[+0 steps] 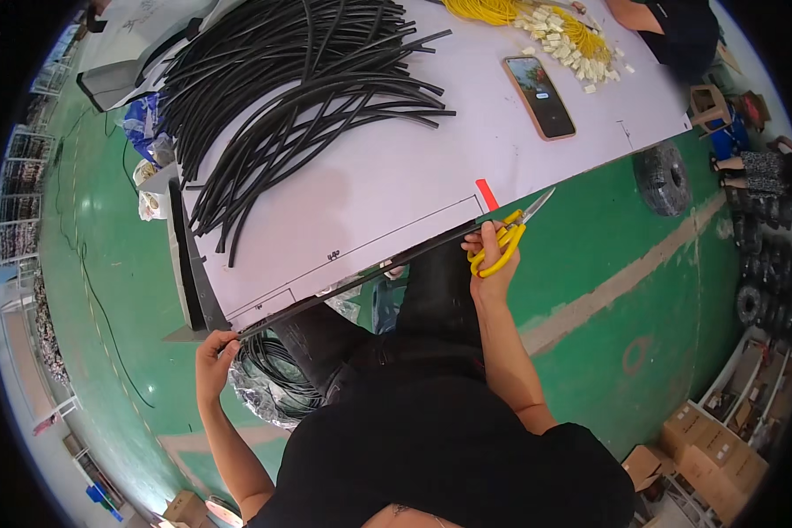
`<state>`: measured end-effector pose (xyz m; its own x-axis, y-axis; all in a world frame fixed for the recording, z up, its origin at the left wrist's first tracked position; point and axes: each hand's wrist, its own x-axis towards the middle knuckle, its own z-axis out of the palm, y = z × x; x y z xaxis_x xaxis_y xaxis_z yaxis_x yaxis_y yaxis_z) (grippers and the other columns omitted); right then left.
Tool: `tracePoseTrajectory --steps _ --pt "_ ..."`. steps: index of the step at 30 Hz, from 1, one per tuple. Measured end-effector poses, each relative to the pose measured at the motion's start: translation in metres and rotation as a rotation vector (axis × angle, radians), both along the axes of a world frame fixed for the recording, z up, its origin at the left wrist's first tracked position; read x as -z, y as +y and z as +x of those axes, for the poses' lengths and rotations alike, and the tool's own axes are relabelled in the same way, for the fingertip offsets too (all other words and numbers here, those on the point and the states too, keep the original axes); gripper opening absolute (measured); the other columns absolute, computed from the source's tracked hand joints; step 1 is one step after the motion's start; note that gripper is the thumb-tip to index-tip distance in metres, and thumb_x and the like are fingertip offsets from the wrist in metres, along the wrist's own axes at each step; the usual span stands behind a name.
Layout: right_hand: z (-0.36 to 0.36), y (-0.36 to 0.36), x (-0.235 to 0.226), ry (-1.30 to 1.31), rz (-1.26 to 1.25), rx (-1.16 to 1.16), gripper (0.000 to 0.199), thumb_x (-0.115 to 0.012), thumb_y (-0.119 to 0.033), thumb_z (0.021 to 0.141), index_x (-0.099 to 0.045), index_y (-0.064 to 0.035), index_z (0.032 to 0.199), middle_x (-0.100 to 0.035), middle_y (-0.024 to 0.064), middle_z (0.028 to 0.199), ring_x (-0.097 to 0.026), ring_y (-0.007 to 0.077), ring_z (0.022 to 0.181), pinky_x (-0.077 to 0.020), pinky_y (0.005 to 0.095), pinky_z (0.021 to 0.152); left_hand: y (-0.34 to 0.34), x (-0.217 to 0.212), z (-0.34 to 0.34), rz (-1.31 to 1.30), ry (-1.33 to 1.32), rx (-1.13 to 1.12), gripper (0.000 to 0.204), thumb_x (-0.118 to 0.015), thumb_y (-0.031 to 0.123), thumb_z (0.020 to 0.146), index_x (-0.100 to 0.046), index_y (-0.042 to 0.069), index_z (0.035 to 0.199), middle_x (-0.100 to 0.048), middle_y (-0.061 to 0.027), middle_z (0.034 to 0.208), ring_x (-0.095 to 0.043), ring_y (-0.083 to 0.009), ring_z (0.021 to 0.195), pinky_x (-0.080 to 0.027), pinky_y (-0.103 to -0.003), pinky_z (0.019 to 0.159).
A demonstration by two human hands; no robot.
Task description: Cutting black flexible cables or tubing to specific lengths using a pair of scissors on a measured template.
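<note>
A wide pale lilac tabletop fills the upper middle, its near edge running from lower left up to the right. A large heap of cut black rubber tube lengths sprawls over its far left part. At the far edge lies a bundle of yellow fibre cables with white plug ends, and beside it, toward the right edge, a flat dark smartphone in a brown case. A small red tape mark sits at the near edge.

Along that near edge a long black rubber tube is stretched straight, just off the tabletop. The left hand pinches its lower left end, fingers closed on it. The right hand steadies the tube's other end near the red mark while its fingers are looped through the handles of yellow-handled scissors, whose steel blades point up and right, slightly parted.

Below the edge, a coil of black tube lies on the green floor.
</note>
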<state>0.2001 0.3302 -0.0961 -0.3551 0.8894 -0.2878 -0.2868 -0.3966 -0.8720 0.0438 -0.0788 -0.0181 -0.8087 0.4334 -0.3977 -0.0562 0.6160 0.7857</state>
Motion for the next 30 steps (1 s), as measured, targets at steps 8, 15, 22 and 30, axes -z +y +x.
tracePoseTrajectory --steps 8,15,22,30 --pt "-0.004 0.002 0.0 -0.017 -0.029 0.025 0.015 -0.059 -0.01 0.084 -0.051 0.0003 0.091 -0.054 0.0054 0.075 -0.056 0.0126 0.061 -0.0503 0.0246 0.053 0.003 0.003 -0.002 -0.029 -0.018 0.0 0.013 -0.059 0.011 0.085 -0.059 0.0 0.091 -0.048 0.0057 0.073 -0.042 -0.0028 0.067 -0.034 -0.017 0.06" --pt "-0.006 0.007 -0.004 -0.006 -0.069 0.009 0.015 -0.059 -0.009 0.083 -0.05 0.0002 0.09 -0.054 0.0062 0.072 -0.056 0.0127 0.06 -0.0496 0.0247 0.052 0.005 0.003 -0.002 -0.02 -0.041 -0.023 0.013 -0.058 0.011 0.085 -0.059 0.0 0.093 -0.049 0.006 0.074 -0.042 -0.0026 0.067 -0.034 -0.017 0.059" --pt "-0.007 0.006 -0.006 -0.031 -0.07 -0.001 0.014 -0.059 -0.012 0.084 -0.05 -0.0015 0.089 -0.052 0.0033 0.071 -0.054 0.0109 0.06 -0.0485 0.0235 0.051 0.002 0.004 -0.002 -0.01 -0.087 -0.064 0.014 -0.059 0.011 0.085 -0.058 0.0 0.092 -0.051 0.0056 0.075 -0.043 -0.0025 0.067 -0.034 -0.017 0.06" --pt "-0.008 0.006 -0.008 -0.012 -0.072 0.024 0.012 -0.059 -0.005 0.083 -0.051 0.0004 0.09 -0.054 0.0061 0.072 -0.057 0.0127 0.059 -0.0505 0.0253 0.051 0.006 0.001 -0.001 -0.011 -0.084 -0.068 0.015 -0.059 0.012 0.085 -0.058 0.0 0.094 -0.052 0.0054 0.074 -0.044 -0.0025 0.067 -0.035 -0.017 0.06"
